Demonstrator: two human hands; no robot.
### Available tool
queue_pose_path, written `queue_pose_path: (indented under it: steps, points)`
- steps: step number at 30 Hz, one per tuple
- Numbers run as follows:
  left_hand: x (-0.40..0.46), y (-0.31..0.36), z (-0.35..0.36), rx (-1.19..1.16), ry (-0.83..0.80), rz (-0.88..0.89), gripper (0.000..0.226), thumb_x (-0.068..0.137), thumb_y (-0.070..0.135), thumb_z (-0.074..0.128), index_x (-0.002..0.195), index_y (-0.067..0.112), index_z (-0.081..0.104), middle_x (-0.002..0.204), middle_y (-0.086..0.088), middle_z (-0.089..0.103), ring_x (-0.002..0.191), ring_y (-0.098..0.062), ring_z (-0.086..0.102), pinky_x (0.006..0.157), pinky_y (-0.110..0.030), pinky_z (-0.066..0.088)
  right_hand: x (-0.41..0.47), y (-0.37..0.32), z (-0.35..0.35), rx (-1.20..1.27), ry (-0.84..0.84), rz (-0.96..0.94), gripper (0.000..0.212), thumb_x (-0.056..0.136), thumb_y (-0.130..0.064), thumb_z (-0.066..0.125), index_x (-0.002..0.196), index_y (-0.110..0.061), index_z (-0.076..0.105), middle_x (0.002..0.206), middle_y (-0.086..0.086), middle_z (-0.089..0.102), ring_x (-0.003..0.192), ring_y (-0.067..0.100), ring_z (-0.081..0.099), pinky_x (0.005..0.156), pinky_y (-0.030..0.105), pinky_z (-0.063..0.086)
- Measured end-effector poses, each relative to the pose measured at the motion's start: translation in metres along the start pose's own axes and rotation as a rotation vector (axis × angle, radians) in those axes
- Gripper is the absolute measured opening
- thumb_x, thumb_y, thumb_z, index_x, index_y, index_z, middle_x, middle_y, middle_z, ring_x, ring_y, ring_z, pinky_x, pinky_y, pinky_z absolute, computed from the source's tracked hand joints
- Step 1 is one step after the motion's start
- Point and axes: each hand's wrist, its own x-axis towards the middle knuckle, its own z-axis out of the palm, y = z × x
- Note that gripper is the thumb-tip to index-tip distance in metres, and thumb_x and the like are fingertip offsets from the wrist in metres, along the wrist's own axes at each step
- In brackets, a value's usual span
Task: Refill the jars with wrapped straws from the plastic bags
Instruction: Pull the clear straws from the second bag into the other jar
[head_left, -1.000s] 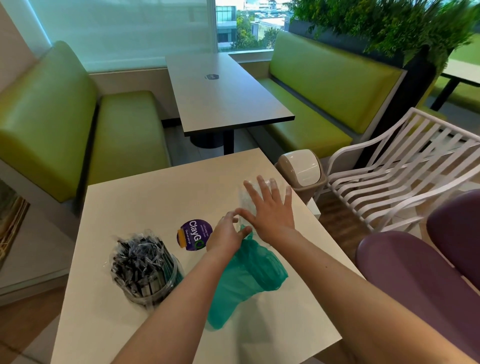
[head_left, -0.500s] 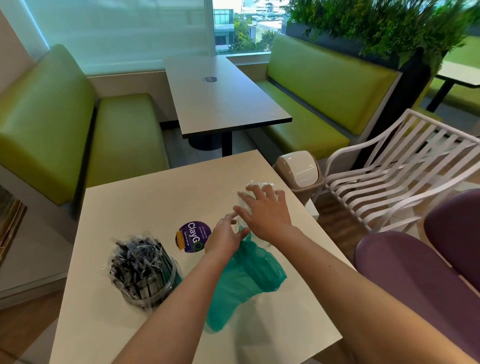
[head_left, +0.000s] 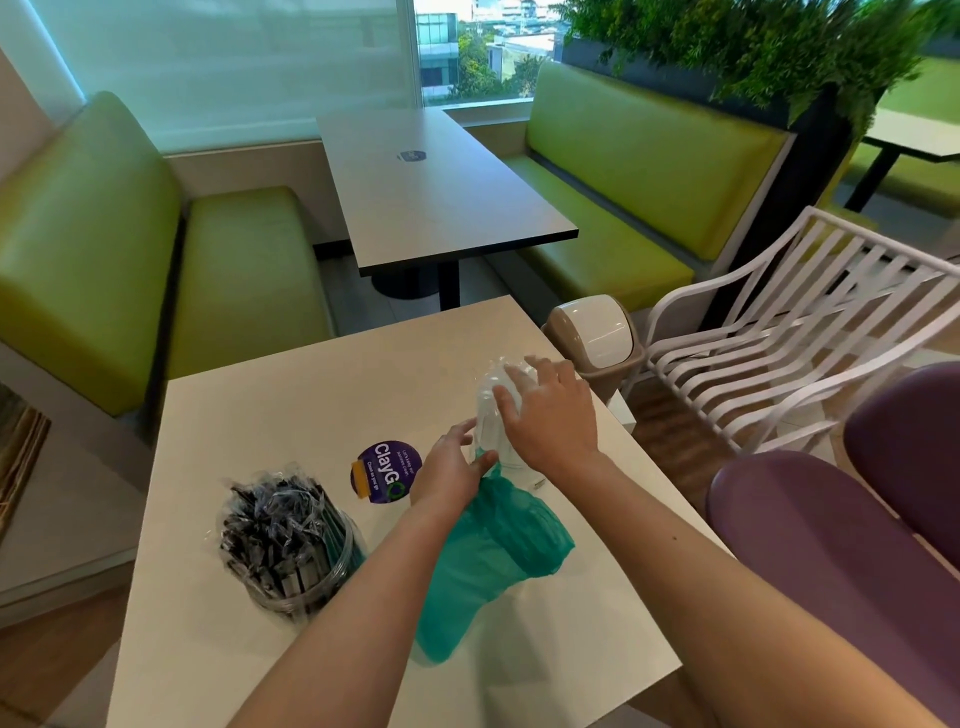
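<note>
A clear jar (head_left: 291, 561) packed with dark wrapped straws stands at the white table's (head_left: 322, 395) front left. An empty clear jar (head_left: 493, 410) stands right of the table's centre. My right hand (head_left: 550, 415) curls over its top and grips it. A teal plastic bag (head_left: 488, 561) lies on the table below it. My left hand (head_left: 452, 467) pinches the bag's upper edge beside the clear jar's base.
A purple round ClayGo sticker (head_left: 384, 472) is on the table's middle. A small swing-lid bin (head_left: 597, 338) stands off the table's right corner, beside a white slatted chair (head_left: 779, 338). Purple seats (head_left: 841, 545) lie to the right. Green benches and another table (head_left: 431, 182) are beyond.
My right hand went from flat with spread fingers to curled over the clear jar's top. The left hand stayed at the bag's edge.
</note>
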Motion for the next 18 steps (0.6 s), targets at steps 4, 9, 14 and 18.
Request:
queue_pose_path:
  steps: [4, 9, 14, 18]
  points:
    - [0.000, 0.000, -0.001, -0.002, -0.008, 0.013, 0.061, 0.089, 0.044, 0.065, 0.144, 0.036, 0.040, 0.137, 0.009, 0.056, 0.120, -0.019, 0.056, 0.092, -0.042, 0.050, -0.007, 0.009, 0.012, 0.096, -0.100, -0.064, 0.051, 0.103, -0.045, 0.024, 0.152, -0.031, 0.022, 0.162, -0.004, 0.016, 0.149, 0.019, 0.009, 0.120, 0.041, 0.001]
    - [-0.001, -0.004, -0.004, -0.072, -0.011, -0.055, 0.065, 0.084, 0.041, 0.073, 0.138, 0.018, 0.046, 0.138, 0.001, 0.054, 0.122, -0.019, 0.053, 0.090, -0.032, 0.044, -0.017, 0.011, 0.005, 0.202, 0.108, -0.041, 0.042, 0.099, -0.046, 0.044, 0.137, -0.030, 0.050, 0.150, -0.003, 0.039, 0.140, 0.020, 0.028, 0.118, 0.042, 0.018]
    - [-0.013, -0.011, -0.007, -0.125, -0.001, -0.049, 0.037, 0.085, 0.039, 0.072, 0.109, 0.018, 0.053, 0.114, 0.001, 0.062, 0.098, -0.012, 0.056, 0.077, -0.026, 0.042, -0.049, 0.009, 0.000, 0.234, 0.310, 0.089, 0.027, 0.092, -0.041, 0.060, 0.115, -0.030, 0.064, 0.132, -0.003, 0.050, 0.122, 0.017, 0.038, 0.102, 0.027, 0.021]
    - [-0.021, -0.013, -0.014, -0.197, -0.014, 0.014, 0.028, 0.088, 0.034, 0.070, 0.105, 0.015, 0.059, 0.103, 0.004, 0.063, 0.094, -0.010, 0.057, 0.072, -0.020, 0.043, -0.077, 0.005, 0.006, 0.540, 0.207, 0.060, 0.014, 0.090, -0.039, 0.064, 0.098, -0.028, 0.060, 0.104, -0.010, 0.052, 0.099, 0.003, 0.045, 0.089, 0.022, 0.048]
